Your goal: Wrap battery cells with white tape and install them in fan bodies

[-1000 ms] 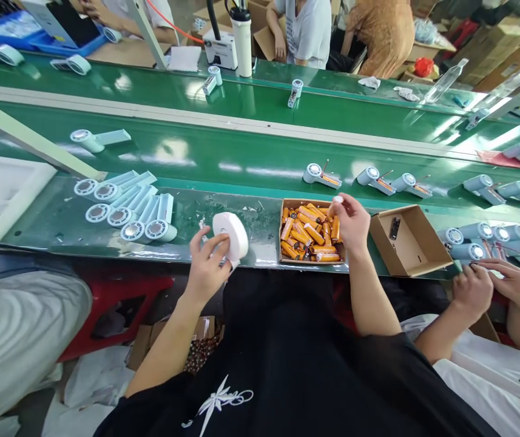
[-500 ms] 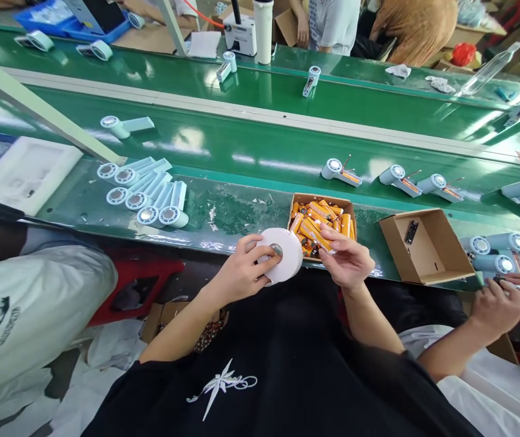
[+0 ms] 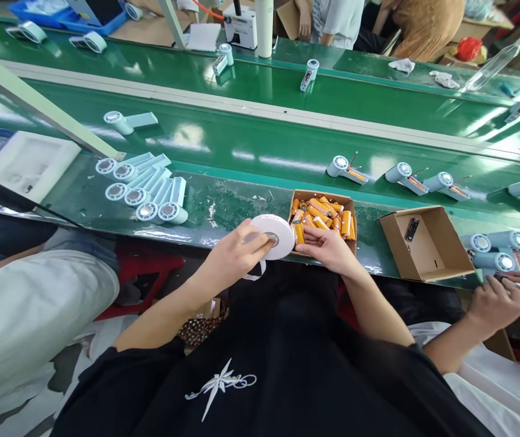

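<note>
Right of six blue housings (image 3: 150, 184), the left hand (image 3: 238, 250) holds one roll (image 3: 284, 238).

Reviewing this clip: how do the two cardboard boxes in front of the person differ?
Contents: the left box is filled with orange cells, while the right box shows much bare bottom and a dark part.
Size: the right box looks larger than the left box.
Hands: the person's right hand is at the left box; neither of their hands is at the right box.
Shared: both are brown and open-topped.
</note>
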### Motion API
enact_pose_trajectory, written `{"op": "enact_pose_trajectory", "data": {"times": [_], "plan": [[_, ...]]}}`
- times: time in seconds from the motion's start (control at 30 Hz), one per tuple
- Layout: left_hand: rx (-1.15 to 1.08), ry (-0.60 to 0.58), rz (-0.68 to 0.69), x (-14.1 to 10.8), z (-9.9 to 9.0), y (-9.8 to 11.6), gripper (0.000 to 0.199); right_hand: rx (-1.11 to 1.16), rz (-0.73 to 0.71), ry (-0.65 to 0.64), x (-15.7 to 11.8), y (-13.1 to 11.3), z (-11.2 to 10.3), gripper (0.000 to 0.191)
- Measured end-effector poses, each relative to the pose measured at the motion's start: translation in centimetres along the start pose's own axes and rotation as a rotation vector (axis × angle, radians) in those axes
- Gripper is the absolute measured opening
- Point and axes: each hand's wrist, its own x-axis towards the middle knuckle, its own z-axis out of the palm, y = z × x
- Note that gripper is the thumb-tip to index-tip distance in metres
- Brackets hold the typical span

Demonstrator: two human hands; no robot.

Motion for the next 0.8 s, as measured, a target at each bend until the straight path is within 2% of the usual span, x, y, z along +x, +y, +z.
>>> {"op": "enact_pose_trajectory", "data": {"times": [0.07,0.1,0.2,0.27,0.33,0.43,0.53,0.57,0.63,0.7,0.73,0.8], "plan": [[0.052,0.015,-0.001,0.8,-0.4,0.1,0.043,-0.002,0.026,0.010,0.8,-0.6,-0.1,0.060],[0.079,0.032,-0.017,1.2,-0.5,0.3,0.039,0.035,0.002,0.055,1.1,-0.7,0.3,0.059],[0.148,0.100,-0.115,1.7,0.1,1.5,0.027,0.294,-0.166,0.307,1.4,0.3,3.0,0.053],[0.146,0.130,-0.191,1.9,1.2,2.7,0.024,0.485,-0.264,0.511,1.4,1.3,5.4,0.051],[0.114,0.166,-0.270,2.0,2.7,4.0,0.028,0.598,-0.309,0.647,1.6,2.2,7.5,0.053],[0.048,0.248,-0.372,2.0,4.6,5.8,0.037,0.640,-0.338,0.683,1.9,2.6,8.7,0.054],[-0.035,0.251,-0.426,1.1,5.4,7.2,0.038,0.601,-0.263,0.546,1.9,1.0,6.9,0.050],[-0.069,0.222,-0.416,0.4,5.4,7.3,0.037,0.569,-0.245,0.485,1.7,-0.1,5.5,0.046],[-0.136,0.108,-0.383,-1.1,5.5,6.8,0.037,0.501,-0.325,0.431,1.6,-2.7,2.0,0.034],[-0.198,-0.059,-0.383,-2.7,5.7,4.7,0.043,0.486,-0.629,0.589,1.8,-5.2,-1.6,0.015],[-0.234,-0.148,-0.399,-3.4,5.9,3.1,0.051,0.498,-0.695,0.631,2.1,-6.0,-3.0,0.011],[-0.326,-0.283,-0.432,-4.5,6.2,-1.2,0.068,0.498,-0.692,0.622,2.4,-6.4,-4.5,0.017]]}}
